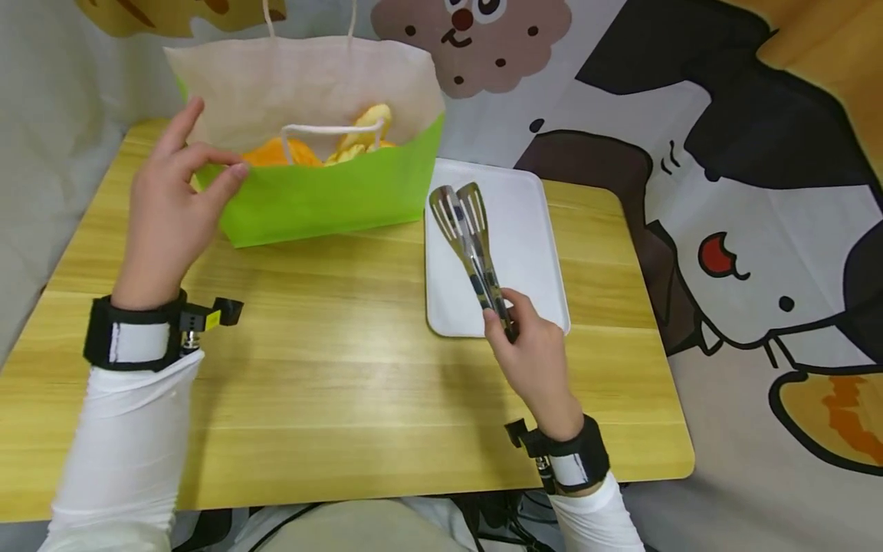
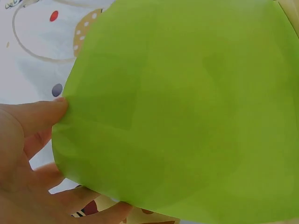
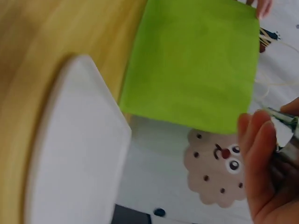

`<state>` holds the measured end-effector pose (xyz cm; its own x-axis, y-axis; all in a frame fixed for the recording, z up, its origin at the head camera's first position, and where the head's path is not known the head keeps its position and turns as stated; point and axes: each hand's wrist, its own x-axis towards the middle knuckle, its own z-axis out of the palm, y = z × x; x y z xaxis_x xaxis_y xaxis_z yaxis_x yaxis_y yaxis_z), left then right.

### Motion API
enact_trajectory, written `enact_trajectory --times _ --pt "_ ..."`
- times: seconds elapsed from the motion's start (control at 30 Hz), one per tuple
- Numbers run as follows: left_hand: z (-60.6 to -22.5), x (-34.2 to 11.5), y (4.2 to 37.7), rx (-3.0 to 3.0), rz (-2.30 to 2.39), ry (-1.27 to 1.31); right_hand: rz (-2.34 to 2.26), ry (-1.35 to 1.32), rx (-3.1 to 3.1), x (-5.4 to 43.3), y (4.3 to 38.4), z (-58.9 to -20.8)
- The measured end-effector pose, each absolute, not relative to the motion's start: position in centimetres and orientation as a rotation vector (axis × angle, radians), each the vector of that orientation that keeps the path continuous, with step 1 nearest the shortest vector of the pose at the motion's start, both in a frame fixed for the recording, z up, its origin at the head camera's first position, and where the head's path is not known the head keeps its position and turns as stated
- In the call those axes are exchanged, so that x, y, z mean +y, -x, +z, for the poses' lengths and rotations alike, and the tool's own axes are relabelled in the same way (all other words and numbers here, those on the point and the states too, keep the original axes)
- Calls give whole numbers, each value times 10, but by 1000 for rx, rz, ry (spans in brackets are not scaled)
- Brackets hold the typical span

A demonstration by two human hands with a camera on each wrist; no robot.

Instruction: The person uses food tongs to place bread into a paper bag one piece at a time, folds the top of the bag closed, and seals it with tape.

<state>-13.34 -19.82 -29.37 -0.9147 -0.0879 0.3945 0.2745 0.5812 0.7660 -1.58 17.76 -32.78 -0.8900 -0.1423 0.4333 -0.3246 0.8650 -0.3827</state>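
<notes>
A bright green paper bag (image 1: 324,195) with white handles stands upright at the back left of the table. Its top gapes, and orange and yellow items (image 1: 355,142) show inside. At the bag's left front corner, my left hand (image 1: 172,203) pinches the rim; in the left wrist view its thumb (image 2: 44,114) lies at the green paper's edge. My right hand (image 1: 531,356) grips metal serving tongs (image 1: 472,238) by the handle end. Their slotted heads point away from me, over a white rectangular tray (image 1: 527,230). In the right wrist view the tongs are mostly cut off.
The wooden table (image 1: 331,383) has rounded corners, and its front edge runs close to my lap. Behind and to the right hangs a cloth printed with cartoon figures (image 1: 759,230). The tray lies just right of the bag.
</notes>
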Motion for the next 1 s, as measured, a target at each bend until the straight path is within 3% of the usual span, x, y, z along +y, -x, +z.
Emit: enact_trajectory --times 0.5,1.0 --pt "-283 -205 170 -2452 -1124 83 286 -198 -2940 131 44 -396" --pt "-290 -208 167 -2411 -1132 74 227 -168 -3035 104 52 -426"
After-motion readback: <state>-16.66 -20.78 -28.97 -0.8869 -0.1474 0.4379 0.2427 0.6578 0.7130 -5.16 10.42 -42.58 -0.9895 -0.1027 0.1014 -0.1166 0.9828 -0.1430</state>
